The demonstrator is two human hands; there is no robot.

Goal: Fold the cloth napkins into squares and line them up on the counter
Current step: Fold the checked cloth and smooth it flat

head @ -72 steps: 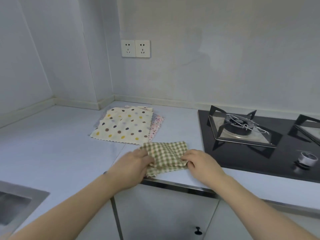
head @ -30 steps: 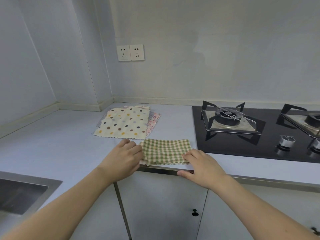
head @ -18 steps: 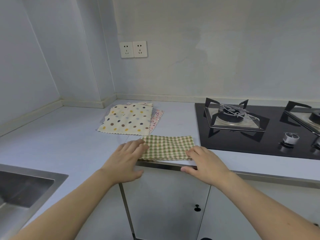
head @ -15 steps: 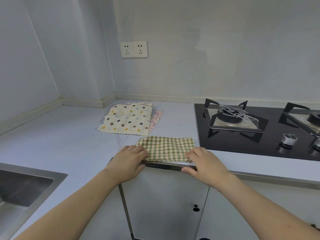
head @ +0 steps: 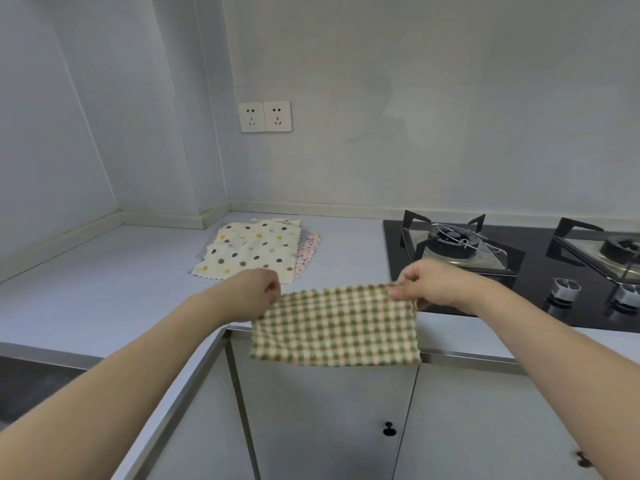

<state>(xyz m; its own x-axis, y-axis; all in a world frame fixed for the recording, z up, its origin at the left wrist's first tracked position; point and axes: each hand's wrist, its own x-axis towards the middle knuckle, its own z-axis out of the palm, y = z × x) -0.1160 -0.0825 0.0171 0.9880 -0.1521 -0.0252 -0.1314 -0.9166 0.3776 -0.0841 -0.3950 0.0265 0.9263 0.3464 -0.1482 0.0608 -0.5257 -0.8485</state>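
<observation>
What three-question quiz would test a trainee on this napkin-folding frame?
1. True or false: the green checked napkin lies flat on the counter.
2. Which hands hold it? A) left hand only B) right hand only C) both
3. Which pattern tops the napkin pile?

Key: 1 false, it hangs from its upper corners; 2 C; 3 polka dots.

A home kitchen: gas hob (head: pixel 512 268), counter (head: pixel 104 289), sink (head: pixel 31 382), cupboards (head: pixel 325 420).
</observation>
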